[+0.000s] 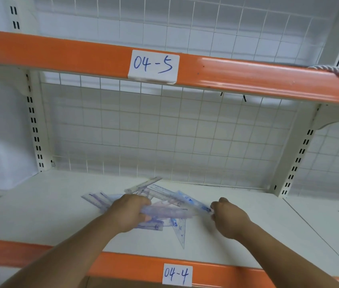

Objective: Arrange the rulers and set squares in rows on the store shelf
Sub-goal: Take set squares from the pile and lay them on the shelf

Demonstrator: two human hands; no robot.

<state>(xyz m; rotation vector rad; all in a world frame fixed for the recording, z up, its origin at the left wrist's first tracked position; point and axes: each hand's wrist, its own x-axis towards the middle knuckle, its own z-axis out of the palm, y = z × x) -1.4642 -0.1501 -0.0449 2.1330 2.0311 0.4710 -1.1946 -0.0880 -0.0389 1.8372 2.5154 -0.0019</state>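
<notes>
A loose heap of clear plastic rulers [160,192] and set squares lies on the white shelf [247,231] labelled 04-4. My left hand [128,213] grips one end of a bundle of rulers [170,213] held level just above the heap. My right hand [227,217] pinches the bundle's other end. One clear set square [180,231] lies flat below the bundle, its tip pointing toward the front edge. More rulers [96,199] stick out to the left behind my left hand.
The orange front rail [123,265] runs below my arms. The upper shelf's orange rail [60,53], labelled 04-5, hangs overhead. A white wire grid [164,138] backs the shelf, with slotted uprights [33,129] at both sides. A cord [334,71] lies on the upper rail.
</notes>
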